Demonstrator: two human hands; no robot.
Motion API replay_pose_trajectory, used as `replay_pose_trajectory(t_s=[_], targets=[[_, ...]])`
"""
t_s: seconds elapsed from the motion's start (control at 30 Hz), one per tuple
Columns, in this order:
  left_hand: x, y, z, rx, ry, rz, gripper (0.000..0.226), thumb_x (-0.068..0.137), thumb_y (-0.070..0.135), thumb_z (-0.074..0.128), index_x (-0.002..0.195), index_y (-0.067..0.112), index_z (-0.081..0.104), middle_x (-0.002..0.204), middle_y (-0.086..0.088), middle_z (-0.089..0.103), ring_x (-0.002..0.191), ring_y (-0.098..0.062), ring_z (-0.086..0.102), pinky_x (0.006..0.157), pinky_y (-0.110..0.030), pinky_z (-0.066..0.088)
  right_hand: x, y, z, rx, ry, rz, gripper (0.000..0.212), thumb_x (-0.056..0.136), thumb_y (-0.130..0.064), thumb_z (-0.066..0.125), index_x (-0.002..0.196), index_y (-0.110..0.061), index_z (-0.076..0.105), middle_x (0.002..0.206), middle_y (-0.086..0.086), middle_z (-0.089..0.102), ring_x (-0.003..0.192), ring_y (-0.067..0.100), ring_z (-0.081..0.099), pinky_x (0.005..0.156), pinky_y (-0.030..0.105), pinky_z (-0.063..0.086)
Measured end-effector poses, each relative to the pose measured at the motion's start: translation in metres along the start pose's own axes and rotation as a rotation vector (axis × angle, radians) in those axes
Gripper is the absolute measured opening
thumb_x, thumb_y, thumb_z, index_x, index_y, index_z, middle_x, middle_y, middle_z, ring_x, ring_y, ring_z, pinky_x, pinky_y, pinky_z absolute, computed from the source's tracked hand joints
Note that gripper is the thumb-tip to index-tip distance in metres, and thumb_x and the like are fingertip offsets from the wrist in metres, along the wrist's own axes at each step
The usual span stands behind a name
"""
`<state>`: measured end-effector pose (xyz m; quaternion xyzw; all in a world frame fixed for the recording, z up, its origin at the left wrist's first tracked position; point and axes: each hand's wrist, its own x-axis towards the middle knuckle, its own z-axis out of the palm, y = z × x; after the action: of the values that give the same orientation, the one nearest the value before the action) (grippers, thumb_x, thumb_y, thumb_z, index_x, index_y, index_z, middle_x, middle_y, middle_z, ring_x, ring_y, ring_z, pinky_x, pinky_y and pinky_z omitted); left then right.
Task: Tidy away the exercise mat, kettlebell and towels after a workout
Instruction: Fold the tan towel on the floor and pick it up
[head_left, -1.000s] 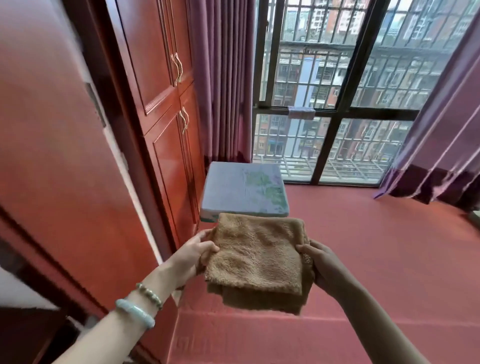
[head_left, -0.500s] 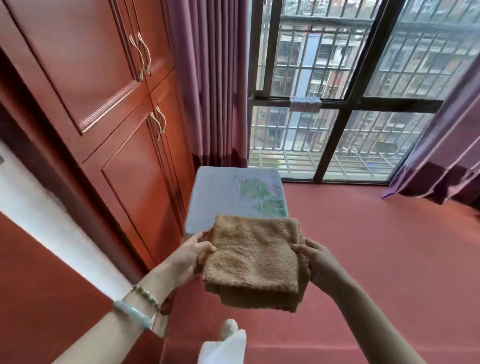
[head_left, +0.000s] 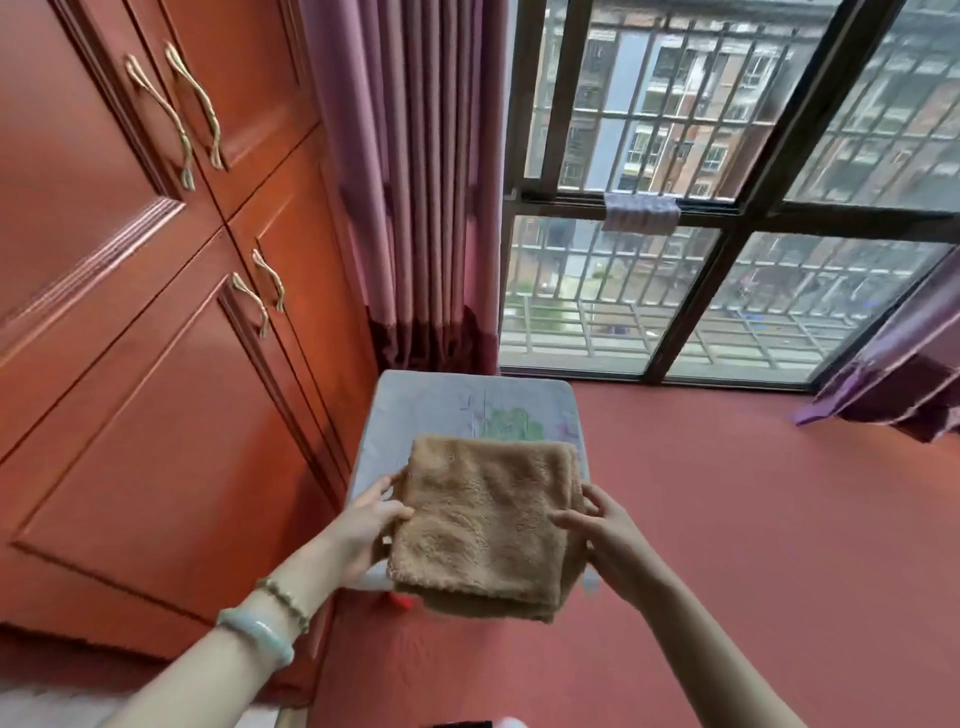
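A folded tan fluffy towel is held flat between both hands, over the near part of a pale lilac cushioned block with a green print. My left hand grips the towel's left edge, thumb on top. My right hand grips the right edge, thumb on top and fingers underneath. Whether the towel rests on the block or hangs just above it, I cannot tell. No mat or kettlebell is in view.
Red-brown wardrobe doors with brass handles fill the left. Purple curtains hang behind the block, beside a barred window. A red carpeted platform stretches to the right.
The view has come closer to the block and wardrobe. The towel, still held by both hands, now lies over the block's near part rather than in front of it.
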<state>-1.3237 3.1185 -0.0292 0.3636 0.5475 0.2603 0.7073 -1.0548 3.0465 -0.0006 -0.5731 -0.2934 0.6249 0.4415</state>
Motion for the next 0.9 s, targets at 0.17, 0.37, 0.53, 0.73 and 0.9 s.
replay_pose_trajectory(t_s=[0.17, 0.37, 0.53, 0.73, 0.9], targets=[[0.054, 0.018, 0.000, 0.001, 0.087, -0.001, 0.051, 0.087, -0.008, 0.041, 0.120, 0.030, 0.050, 0.102, -0.010, 0.061, 0.081, -0.021, 0.056, 0.066, -0.030, 0.046, 0.081, -0.007, -0.012, -0.136, -0.019, 0.029, 0.065, 0.048, -0.001, 0.074, 0.110, -0.014, 0.061, 0.107, 0.020, 0.066, 0.096, 0.030, 0.064, 0.090, 0.044, 0.052], [0.129, 0.028, -0.003, 0.087, 0.226, 0.042, 0.043, 0.092, -0.005, 0.044, 0.121, 0.027, 0.050, 0.107, -0.008, 0.063, 0.089, -0.020, 0.062, 0.070, -0.031, 0.051, 0.173, -0.011, -0.021, -0.307, -0.035, 0.079, 0.066, 0.048, -0.007, 0.069, 0.112, -0.019, 0.056, 0.095, 0.007, 0.063, 0.087, 0.020, 0.061, 0.072, 0.026, 0.050], [0.195, 0.026, 0.000, 0.347, 0.249, 0.088, 0.044, 0.093, -0.009, 0.043, 0.132, 0.012, 0.042, 0.117, 0.000, 0.051, 0.117, -0.018, 0.050, 0.089, -0.020, 0.039, 0.243, 0.005, -0.034, -0.364, -0.031, 0.168, 0.063, 0.068, 0.010, 0.067, 0.118, -0.022, 0.048, 0.098, 0.006, 0.059, 0.086, 0.017, 0.059, 0.068, 0.023, 0.049], [0.289, -0.004, -0.024, 0.600, 0.205, 0.015, 0.046, 0.094, 0.000, 0.046, 0.136, 0.017, 0.043, 0.122, 0.009, 0.051, 0.120, -0.013, 0.048, 0.096, -0.025, 0.036, 0.323, 0.048, -0.043, -0.409, -0.010, 0.307, 0.071, 0.068, 0.009, 0.065, 0.129, -0.021, 0.044, 0.099, 0.009, 0.061, 0.089, 0.023, 0.062, 0.069, 0.031, 0.051], [0.353, -0.039, -0.037, 0.599, 0.232, -0.034, 0.047, 0.094, 0.005, 0.049, 0.139, 0.016, 0.041, 0.138, -0.001, 0.051, 0.125, -0.016, 0.047, 0.104, -0.029, 0.035, 0.372, 0.094, -0.040, -0.507, 0.083, 0.346, 0.077, 0.064, 0.001, 0.062, 0.133, -0.026, 0.041, 0.094, -0.004, 0.061, 0.092, 0.020, 0.061, 0.082, 0.035, 0.052]])
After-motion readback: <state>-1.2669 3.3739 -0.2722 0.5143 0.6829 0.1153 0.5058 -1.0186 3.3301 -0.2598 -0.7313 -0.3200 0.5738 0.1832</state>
